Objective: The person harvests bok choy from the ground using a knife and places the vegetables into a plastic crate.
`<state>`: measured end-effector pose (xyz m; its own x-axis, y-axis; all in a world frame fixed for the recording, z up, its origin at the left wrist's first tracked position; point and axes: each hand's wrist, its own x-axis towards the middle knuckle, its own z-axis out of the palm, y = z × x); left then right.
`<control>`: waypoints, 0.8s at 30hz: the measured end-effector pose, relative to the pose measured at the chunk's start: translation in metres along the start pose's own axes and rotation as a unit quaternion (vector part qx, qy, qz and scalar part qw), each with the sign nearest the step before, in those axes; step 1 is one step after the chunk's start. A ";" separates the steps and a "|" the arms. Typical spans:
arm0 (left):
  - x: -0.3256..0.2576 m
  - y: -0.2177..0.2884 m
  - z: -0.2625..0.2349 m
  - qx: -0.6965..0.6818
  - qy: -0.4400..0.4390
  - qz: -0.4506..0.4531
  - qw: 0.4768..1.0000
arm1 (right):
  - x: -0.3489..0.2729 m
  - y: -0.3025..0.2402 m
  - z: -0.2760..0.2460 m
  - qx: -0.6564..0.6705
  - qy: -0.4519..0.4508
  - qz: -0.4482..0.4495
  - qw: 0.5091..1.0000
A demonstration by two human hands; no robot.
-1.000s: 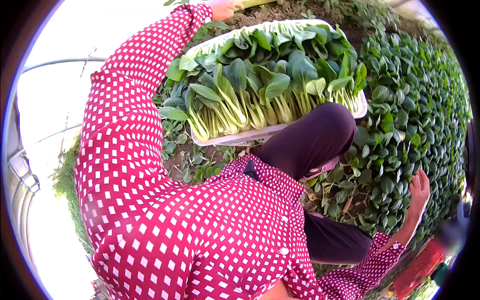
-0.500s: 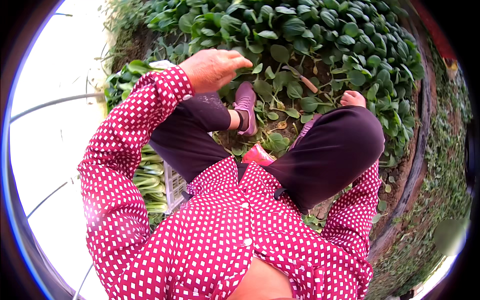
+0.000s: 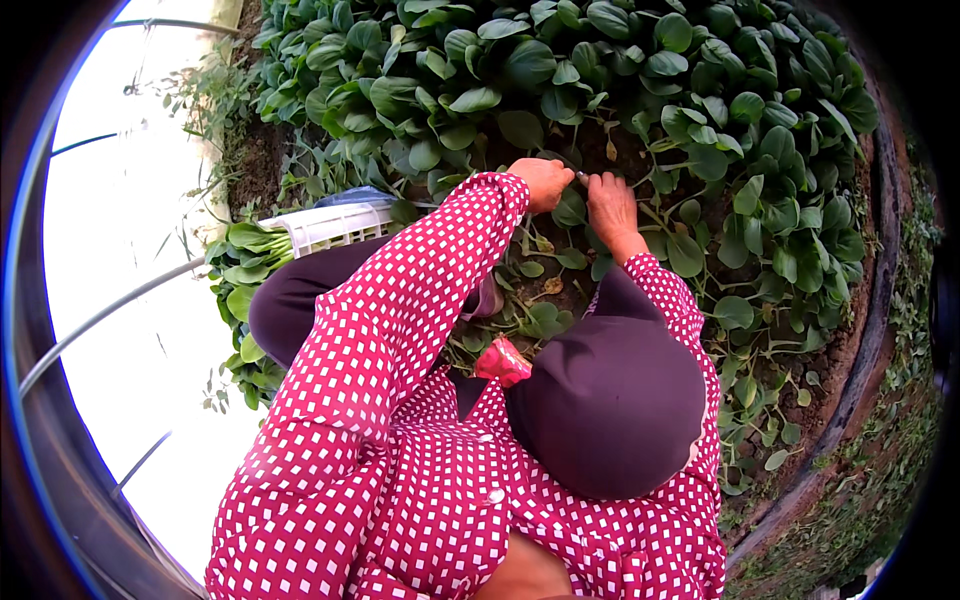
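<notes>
My left hand (image 3: pixel 545 183) is closed in a fist at the near edge of a bed of leafy green plants (image 3: pixel 640 90), with a thin dark tool (image 3: pixel 581 177) sticking out toward my right hand. My right hand (image 3: pixel 610 205) is right beside it, fingers curled down around the base of a plant in the soil. Both arms wear red sleeves with white squares. My knees in dark trousers (image 3: pixel 610 400) are bent below the hands.
A white slatted crate (image 3: pixel 335 226) holding cut greens (image 3: pixel 243 262) stands at my left. A pink shoe (image 3: pixel 489 300) rests on the soil. A dark border edge (image 3: pixel 872 330) curves along the bed's right side. Bright greenhouse sheeting with thin hoops (image 3: pixel 110 310) fills the left.
A second ago my left arm reached to the crate full of greens. The view has since swung to the bed, and both hands have come together at one plant.
</notes>
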<state>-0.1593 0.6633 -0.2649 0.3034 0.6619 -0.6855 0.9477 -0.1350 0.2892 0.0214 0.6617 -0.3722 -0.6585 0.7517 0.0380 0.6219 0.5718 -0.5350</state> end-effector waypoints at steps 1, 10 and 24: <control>0.004 -0.005 -0.001 -0.008 -0.008 -0.013 1.000 | 0.005 0.002 0.000 0.010 -0.003 0.015 1.000; 0.037 0.062 -0.024 -0.125 0.160 0.089 0.975 | -0.055 0.001 -0.028 0.484 -0.020 0.290 0.825; 0.183 0.196 -0.035 0.218 0.166 0.194 0.942 | -0.170 0.027 -0.121 0.594 0.293 0.560 0.498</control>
<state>0.0783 0.7843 -0.3105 0.6555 0.6856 -0.3166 0.7451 -0.6555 0.1232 0.2017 0.5896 -0.2910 0.2730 0.5471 -0.7913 -0.4581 -0.6494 -0.6070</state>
